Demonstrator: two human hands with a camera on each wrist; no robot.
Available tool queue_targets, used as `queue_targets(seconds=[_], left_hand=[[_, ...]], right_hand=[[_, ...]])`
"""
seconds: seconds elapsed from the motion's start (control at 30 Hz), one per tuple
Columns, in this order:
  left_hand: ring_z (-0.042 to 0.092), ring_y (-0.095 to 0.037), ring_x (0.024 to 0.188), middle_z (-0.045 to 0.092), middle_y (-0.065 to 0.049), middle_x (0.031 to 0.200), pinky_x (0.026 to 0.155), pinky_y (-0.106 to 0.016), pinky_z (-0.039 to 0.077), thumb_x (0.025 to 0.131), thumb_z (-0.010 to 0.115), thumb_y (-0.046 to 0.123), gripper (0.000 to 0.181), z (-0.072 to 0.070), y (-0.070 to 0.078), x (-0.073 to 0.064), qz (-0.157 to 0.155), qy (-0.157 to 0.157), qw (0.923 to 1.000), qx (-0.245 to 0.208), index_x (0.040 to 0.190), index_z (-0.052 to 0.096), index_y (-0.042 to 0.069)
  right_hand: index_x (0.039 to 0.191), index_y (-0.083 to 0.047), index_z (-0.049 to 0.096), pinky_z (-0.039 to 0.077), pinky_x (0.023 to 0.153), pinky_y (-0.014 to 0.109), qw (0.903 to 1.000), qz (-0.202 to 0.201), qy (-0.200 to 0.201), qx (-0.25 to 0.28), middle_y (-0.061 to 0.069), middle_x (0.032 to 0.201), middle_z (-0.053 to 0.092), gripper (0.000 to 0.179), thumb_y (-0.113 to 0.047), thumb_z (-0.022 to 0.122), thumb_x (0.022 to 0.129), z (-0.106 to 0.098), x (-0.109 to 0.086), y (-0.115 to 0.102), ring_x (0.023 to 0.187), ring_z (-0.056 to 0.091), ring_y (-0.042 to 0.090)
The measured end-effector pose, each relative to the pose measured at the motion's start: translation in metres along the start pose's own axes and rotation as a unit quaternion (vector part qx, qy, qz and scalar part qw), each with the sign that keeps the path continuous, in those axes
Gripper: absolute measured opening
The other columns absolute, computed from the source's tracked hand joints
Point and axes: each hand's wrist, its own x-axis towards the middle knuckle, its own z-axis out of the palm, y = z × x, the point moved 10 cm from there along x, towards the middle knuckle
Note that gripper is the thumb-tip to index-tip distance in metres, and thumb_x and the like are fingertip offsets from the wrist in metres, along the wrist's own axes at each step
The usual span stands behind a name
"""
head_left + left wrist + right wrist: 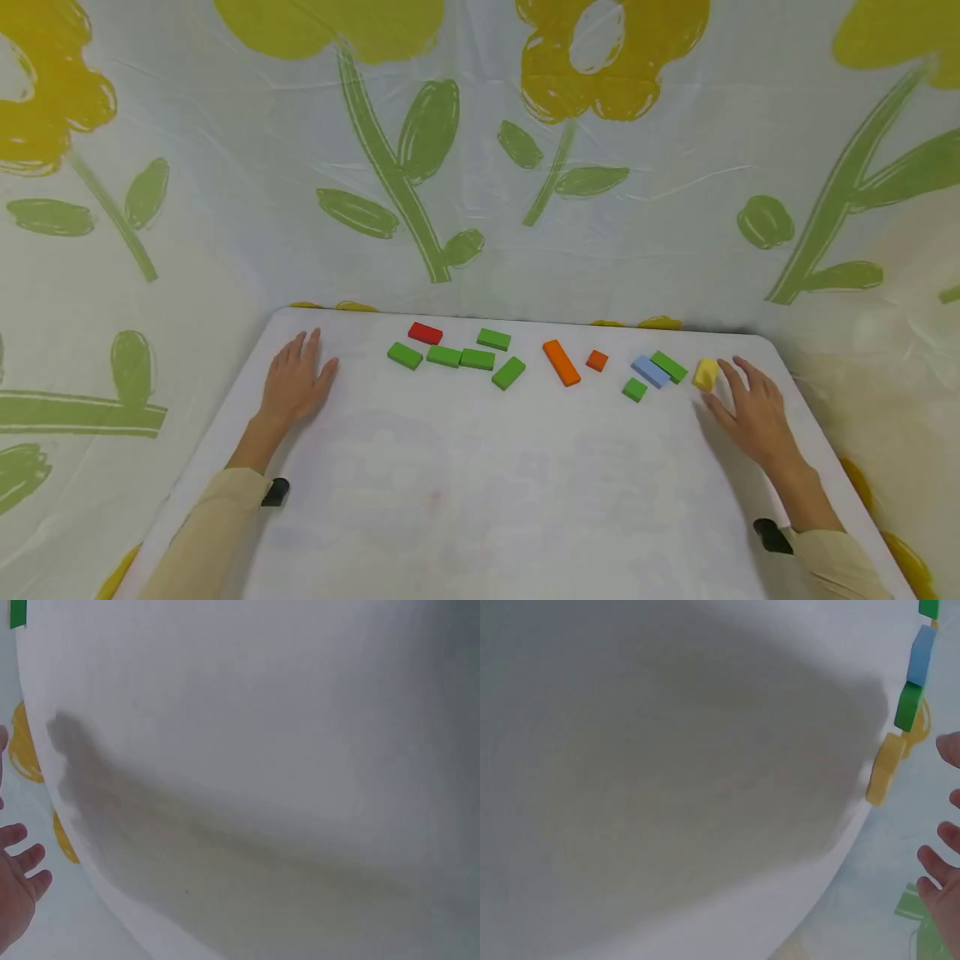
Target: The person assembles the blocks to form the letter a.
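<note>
My left hand (295, 385) is near the table's left edge, fingers spread and holding nothing. Only its fingertips and part of the palm (13, 900) appear at the left wrist view's border. On the right, my right hand (756, 412) has its fingers loosely bent beside a yellow block (706, 375). In the right wrist view, a gap separates the fingers (939, 862) from the yellow block (886, 769). Just left of that block lie a green block (669, 367), a light blue block (650, 372) and a small green block (634, 389).
Farther left lie a small orange block (597, 360), a long orange block (562, 362), a red block (425, 333) and several green blocks (444, 356). They rest on a white table (480, 483). A flower-printed curtain (480, 167) rises behind the far edge.
</note>
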Motion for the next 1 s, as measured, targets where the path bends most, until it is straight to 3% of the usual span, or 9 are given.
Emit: queue_targets(seconds=[0.1,0.23,0.4,0.67,0.83,1.0], left_hand=[[0.042,-0.059,0.130,0.044,-0.041,0.142,0.109,-0.068,0.031,0.106,0.054,0.026,0.058,-0.003,0.005,0.000,0.006,0.029,0.9995,-0.008,0.147,0.043,-0.012],[0.045,-0.059,0.127,0.049,-0.040,0.138,0.107,-0.069,0.035,0.106,0.053,0.025,0.053,-0.003,0.018,0.003,0.005,0.034,0.9992,-0.018,0.143,0.047,-0.013],[0.047,-0.056,0.127,0.052,-0.038,0.136,0.108,-0.066,0.036,0.107,0.053,0.025,0.052,0.000,0.033,0.009,0.009,0.025,0.9996,-0.013,0.143,0.049,-0.012],[0.049,-0.055,0.126,0.055,-0.037,0.134,0.107,-0.065,0.038,0.107,0.055,0.025,0.050,0.001,0.051,0.011,0.022,0.031,0.9991,-0.021,0.141,0.051,-0.011],[0.045,-0.051,0.132,0.051,-0.034,0.140,0.112,-0.063,0.036,0.108,0.052,0.029,0.053,0.009,0.062,0.012,0.009,0.006,0.9994,-0.032,0.146,0.047,-0.008],[0.043,-0.047,0.136,0.048,-0.031,0.145,0.114,-0.060,0.034,0.109,0.051,0.031,0.055,0.018,0.077,0.013,0.006,-0.017,0.9990,-0.041,0.150,0.045,-0.005]], right_hand=[[0.132,0.010,0.053,0.032,0.098,0.076,0.9987,-0.016,0.040,0.026,0.039,0.129,0.050,0.051,0.000,0.072,0.086,-0.006,0.006,-0.009,0.118,0.044,0.060],[0.123,0.013,0.060,0.036,0.095,0.073,0.9954,-0.026,0.073,0.058,0.037,0.120,0.057,0.044,0.006,0.074,0.082,-0.013,0.013,-0.019,0.113,0.049,0.058],[0.123,0.012,0.062,0.036,0.099,0.073,0.9955,0.006,0.054,0.077,0.035,0.123,0.057,0.038,0.007,0.073,0.087,-0.008,0.019,-0.026,0.117,0.048,0.056],[0.124,0.011,0.062,0.037,0.098,0.070,0.9929,0.009,0.046,0.109,0.034,0.125,0.056,0.036,0.006,0.071,0.089,0.000,0.026,-0.041,0.118,0.048,0.055],[0.123,0.011,0.063,0.038,0.097,0.069,0.9899,-0.004,0.051,0.132,0.033,0.122,0.058,0.036,0.009,0.072,0.088,0.002,0.031,-0.053,0.116,0.050,0.053],[0.125,0.011,0.062,0.039,0.097,0.068,0.9886,0.005,0.029,0.148,0.032,0.124,0.057,0.035,0.006,0.070,0.091,0.011,0.036,-0.065,0.118,0.051,0.052]])
